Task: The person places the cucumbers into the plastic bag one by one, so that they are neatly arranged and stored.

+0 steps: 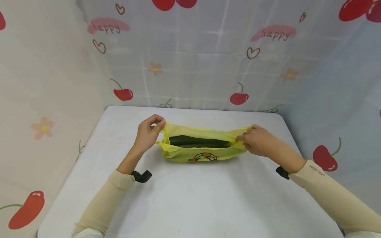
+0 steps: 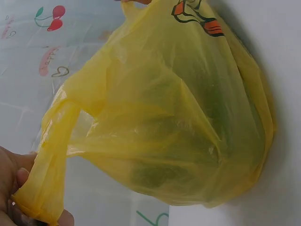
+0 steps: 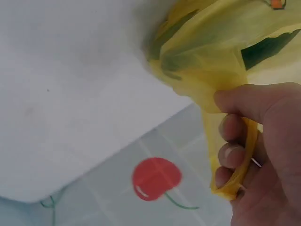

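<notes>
A yellow plastic bag (image 1: 175,156) with an orange and black print lies on the table, its mouth pulled wide. Through the opening shows a long dark green object (image 1: 199,141), much of it hidden by the bag. At the bag's left end my left hand (image 1: 148,132) grips one handle loop; in the left wrist view that handle (image 2: 49,174) stretches up from the bag's bulging side. My right hand (image 1: 258,140) holds the opposite handle. The right wrist view shows curled fingers (image 3: 233,155) through this loop and the thumb pressing on the yellow film.
A white table (image 1: 190,198) with rounded corners bears the bag near its middle. Behind it hangs a pale curtain (image 1: 196,82) printed with cherries, hearts and flowers, and similar cloth closes in both sides. Black wrist mounts (image 1: 142,176) sit below the sleeves.
</notes>
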`<state>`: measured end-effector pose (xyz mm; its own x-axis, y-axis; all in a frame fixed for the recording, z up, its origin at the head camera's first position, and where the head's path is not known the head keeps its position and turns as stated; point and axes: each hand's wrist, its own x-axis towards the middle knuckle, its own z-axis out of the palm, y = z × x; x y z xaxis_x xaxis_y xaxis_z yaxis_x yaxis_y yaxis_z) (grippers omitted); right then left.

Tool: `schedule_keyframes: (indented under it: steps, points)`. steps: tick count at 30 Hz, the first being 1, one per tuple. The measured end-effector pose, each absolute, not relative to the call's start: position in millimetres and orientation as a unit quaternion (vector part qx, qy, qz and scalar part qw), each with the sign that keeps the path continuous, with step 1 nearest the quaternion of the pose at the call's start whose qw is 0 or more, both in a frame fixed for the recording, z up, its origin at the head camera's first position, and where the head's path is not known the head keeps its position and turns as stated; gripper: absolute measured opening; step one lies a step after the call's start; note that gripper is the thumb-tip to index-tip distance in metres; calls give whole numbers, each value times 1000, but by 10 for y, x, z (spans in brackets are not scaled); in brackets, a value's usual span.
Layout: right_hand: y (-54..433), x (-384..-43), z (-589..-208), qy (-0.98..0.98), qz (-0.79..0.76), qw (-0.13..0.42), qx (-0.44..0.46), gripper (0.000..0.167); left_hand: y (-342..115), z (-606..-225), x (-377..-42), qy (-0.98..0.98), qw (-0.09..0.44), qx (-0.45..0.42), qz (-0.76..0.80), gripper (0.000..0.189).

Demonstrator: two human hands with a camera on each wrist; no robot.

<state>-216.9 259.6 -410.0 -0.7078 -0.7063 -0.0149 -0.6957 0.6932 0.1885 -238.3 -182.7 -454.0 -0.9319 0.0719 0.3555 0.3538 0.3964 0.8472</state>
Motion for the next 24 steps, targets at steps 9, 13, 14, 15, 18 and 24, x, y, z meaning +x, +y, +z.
schedule_keyframes:
  steps: [9,13,14,15,18,24]
  points:
    - [2589,-2128,-4430,-918,-36,29,393,25,-1850,-4696,-2248,-828,73,-142,-538,18]
    - [2590,-2059,-4504,-909,-31,55,413,26,-1907,-4735,-2171,-828,53,-155,-537,16]
    - [2594,-2053,-4517,-907,-30,62,415,27,-1917,-4736,-2154,-828,48,-158,-536,16]
    - [2598,-2050,-4528,-905,-28,70,418,27,-1928,-4738,-2140,-828,43,-159,-535,16]
    - [2621,-2055,-4535,-896,-13,103,431,28,-1956,-4737,-2112,-829,33,-165,-533,16]
    - [2719,-2088,-4439,-876,57,191,439,29,-2062,-4680,-2127,-827,42,-177,-532,18]
